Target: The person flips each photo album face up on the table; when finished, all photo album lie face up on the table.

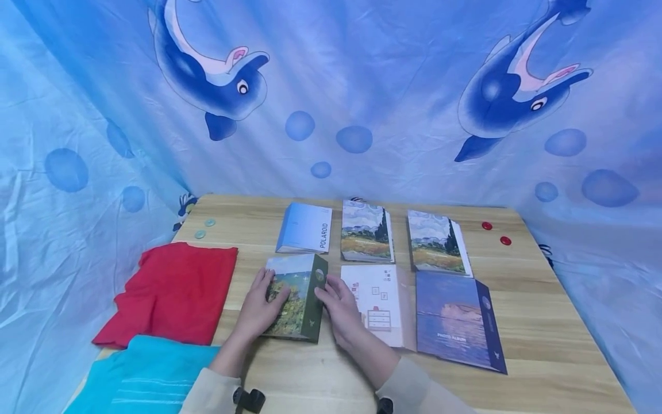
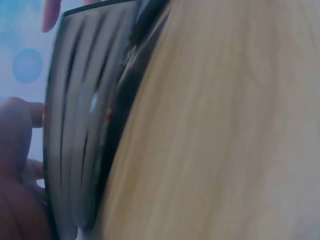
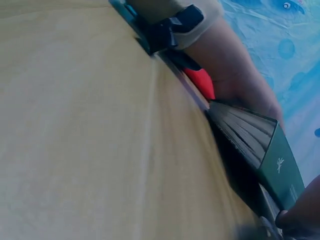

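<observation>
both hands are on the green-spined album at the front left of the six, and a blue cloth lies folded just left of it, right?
Not quite: the head view shows the cloth left of the green-spined album is red. Both hands, left hand and right hand, are on it.

Green-spined album (image 1: 297,296), red cloth (image 1: 173,293)

The blue album (image 1: 305,228) reads "POLAROID"; the purple album (image 1: 457,319) seemingly "PHOTO ALBUM".

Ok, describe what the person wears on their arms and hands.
Both hands, left and right, are bare, with no gloves or rings visible. Each forearm has a pale beige sleeve ending at the wrist. A small black camera mount sits at each cuff.
</observation>
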### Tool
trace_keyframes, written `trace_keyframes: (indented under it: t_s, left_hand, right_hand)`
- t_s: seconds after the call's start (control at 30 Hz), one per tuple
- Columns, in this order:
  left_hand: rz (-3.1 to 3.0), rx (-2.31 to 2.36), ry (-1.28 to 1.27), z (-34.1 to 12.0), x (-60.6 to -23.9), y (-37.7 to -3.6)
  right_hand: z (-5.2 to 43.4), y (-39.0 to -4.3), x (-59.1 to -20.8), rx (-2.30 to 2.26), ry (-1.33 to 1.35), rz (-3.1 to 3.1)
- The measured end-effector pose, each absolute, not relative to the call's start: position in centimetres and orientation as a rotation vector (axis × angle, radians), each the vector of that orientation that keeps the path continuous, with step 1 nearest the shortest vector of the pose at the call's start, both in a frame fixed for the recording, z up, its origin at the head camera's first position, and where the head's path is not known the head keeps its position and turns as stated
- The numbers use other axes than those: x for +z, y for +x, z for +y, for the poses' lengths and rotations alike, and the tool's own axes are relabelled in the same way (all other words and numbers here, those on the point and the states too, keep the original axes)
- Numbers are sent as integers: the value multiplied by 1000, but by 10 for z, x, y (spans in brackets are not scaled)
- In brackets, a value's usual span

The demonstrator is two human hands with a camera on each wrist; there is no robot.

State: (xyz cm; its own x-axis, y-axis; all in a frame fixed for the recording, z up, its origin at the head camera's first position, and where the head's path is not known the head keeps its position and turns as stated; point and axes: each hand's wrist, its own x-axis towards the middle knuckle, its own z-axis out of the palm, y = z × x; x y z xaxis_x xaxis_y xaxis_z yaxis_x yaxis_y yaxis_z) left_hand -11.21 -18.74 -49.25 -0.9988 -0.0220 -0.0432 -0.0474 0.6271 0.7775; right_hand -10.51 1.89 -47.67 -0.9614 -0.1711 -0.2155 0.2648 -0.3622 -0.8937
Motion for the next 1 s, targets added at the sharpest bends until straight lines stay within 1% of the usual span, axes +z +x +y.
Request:
trace_keyframes:
  t_s: [0.2, 0.37, 0.57, 0.83, 1.0]
  left_hand:
    - [2735, 1423, -40, -175, -492, -114]
    - [2645, 1535, -5, -159, -489, -113]
    - [2545, 1700, 79, -141, -487, -114]
    - [2206, 2051, 140, -127, -483, -112]
    - [1934, 2223, 93, -128, -480, -106]
  right_hand:
    - [25, -115, -475, -2371, 204, 1584]
    - [30, -117, -471, -2386, 169, 1515]
    - [40, -118, -464, -2404, 152, 1581]
    - [42, -119, -453, -2356, 97, 1747]
    - [36, -121, -455, -2284, 74, 1827]
